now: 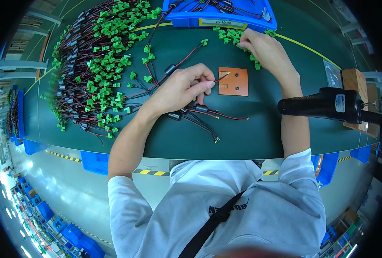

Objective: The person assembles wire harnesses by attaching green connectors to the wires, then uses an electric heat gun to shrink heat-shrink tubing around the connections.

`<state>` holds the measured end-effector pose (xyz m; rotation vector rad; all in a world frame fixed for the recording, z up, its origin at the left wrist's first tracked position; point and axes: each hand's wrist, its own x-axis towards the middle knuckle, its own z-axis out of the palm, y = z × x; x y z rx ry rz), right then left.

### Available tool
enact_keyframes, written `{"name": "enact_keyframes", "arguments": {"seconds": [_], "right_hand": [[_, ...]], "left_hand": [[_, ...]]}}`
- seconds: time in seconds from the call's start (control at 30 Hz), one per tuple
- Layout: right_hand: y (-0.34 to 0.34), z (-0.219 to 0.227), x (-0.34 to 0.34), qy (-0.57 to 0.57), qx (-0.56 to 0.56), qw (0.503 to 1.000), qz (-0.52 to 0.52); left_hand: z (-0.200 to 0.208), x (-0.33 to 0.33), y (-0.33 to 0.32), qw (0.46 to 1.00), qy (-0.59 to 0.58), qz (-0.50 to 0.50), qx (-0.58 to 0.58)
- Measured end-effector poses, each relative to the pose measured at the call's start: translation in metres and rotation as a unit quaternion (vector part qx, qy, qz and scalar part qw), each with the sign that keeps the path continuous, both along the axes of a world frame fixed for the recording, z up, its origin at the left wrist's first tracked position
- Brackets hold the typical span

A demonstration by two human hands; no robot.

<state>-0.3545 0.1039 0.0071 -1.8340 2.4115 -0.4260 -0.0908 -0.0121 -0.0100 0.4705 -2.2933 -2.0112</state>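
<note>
My left hand (178, 89) is closed on a thin red-and-black cable (220, 79), whose bare wire ends point right, over the left part of an orange plate (241, 82). That plate lies flat and has two dark round spots. A black cylinder (170, 69) and a green connector (204, 42) are on wires just beyond this hand. My right hand (266, 50) is at a small heap of loose green connectors (229, 36), thumb and fingers pinched together; what they hold, if anything, is hidden. More cables with stripped ends (208, 129) lie below my left hand.
A big pile of cables with green connectors (98, 64) covers the table's left side. At the back stands a blue bin (186, 20) holding cables. A black electric screwdriver (322, 105) reaches in from the right over my right forearm, near a cardboard box (355, 81).
</note>
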Motion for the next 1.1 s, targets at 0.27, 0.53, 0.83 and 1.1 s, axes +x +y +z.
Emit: {"name": "enact_keyframes", "arguments": {"seconds": [0.27,0.53,0.83,1.1], "right_hand": [[0.004,-0.005,0.007,-0.436,-0.097,0.89,0.091],[0.033,-0.019,0.029,-0.652,-0.099,0.745,0.098],[0.058,-0.022,0.059,-0.576,-0.129,0.807,0.033],[0.055,-0.04,0.05,-0.491,-0.15,0.851,0.11]], "left_hand": [[-0.012,0.001,-0.007,0.999,0.029,-0.021,0.019],[-0.017,0.002,-0.005,0.998,0.06,-0.023,-0.028],[-0.017,0.001,-0.001,0.996,0.068,0.047,0.028],[-0.014,0.002,-0.001,0.975,0.102,-0.003,-0.195]]}}
